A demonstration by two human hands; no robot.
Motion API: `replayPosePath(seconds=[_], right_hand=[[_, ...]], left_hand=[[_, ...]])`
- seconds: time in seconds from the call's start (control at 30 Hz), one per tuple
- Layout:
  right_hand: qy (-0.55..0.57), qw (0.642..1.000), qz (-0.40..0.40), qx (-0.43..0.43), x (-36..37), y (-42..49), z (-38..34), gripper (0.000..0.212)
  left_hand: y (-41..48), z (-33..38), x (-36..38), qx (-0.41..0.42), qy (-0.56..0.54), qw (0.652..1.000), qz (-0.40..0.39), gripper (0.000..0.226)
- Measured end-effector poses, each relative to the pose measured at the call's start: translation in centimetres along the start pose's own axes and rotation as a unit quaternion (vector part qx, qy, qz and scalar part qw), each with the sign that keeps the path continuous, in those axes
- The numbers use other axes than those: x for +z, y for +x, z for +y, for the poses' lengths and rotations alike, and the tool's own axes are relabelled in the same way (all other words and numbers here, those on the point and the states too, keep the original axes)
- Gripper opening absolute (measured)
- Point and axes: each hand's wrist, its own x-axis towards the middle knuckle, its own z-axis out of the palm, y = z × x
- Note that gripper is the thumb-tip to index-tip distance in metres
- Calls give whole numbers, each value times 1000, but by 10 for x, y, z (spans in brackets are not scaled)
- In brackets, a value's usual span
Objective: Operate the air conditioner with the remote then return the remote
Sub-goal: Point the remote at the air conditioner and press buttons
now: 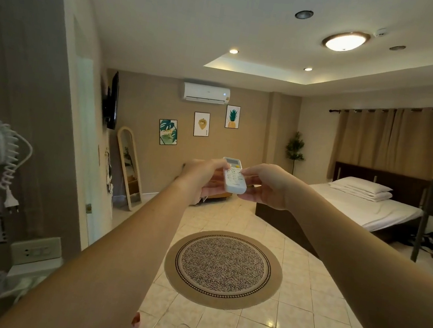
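warm ceiling light (345,41), wide-angle edge distortion

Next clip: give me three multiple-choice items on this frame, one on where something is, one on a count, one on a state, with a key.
1. Where is the air conditioner mounted?
A. Above the bed's headboard
B. High on the far wall, above the framed pictures
C. Beside the hair dryer

2. How many framed pictures hang under it?
A. Two
B. Three
C. Five

3. How is the remote held?
A. Lying on the round rug
B. In the right hand alone
C. Gripped by the left hand, with the right hand touching its button face

Key: 1 B, the unit sits just below the ceiling over the prints. 2 B, leaf, middle and pineapple prints. 3 C, both hands meet at the remote, raised toward the unit.
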Motion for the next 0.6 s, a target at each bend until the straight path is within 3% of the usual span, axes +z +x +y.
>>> replayPosePath(seconds=[0.4, 0.6], right_hand=[[14, 1000, -17, -2, 5, -4, -2, 21], [9, 1000, -17, -8, 7, -4, -4, 21]], left_hand=[[2, 2, -3, -3, -10, 1000, 16, 11], [2, -1, -8, -21, -32, 999, -4, 28]])
